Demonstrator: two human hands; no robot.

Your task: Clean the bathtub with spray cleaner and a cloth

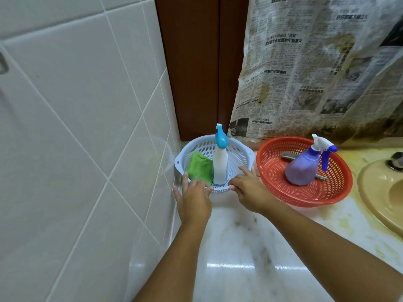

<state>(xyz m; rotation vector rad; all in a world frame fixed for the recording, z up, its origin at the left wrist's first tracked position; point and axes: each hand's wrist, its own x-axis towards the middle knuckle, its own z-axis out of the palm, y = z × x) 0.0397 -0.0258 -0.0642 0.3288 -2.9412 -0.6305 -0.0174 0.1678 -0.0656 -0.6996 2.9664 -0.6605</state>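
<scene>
A light blue perforated basket (239, 149) stands on the pale counter in the corner by the tiled wall. Inside it a white spray bottle (220, 166) with a blue trigger head stands upright, and a folded green cloth (199, 167) leans to its left. My left hand (194, 201) holds the basket's near-left rim, thumb up along the outside. On the near-right rim sits my right hand (250, 192), gripping it with fingers along the edge. No bathtub is in view.
A red perforated basket (305, 198) right beside the blue one holds a purple spray bottle (303, 168) and a brush. A beige sink (370, 192) lies at the far right. Stained newspaper (305, 73) hangs behind; white tiled wall (76, 127) on the left.
</scene>
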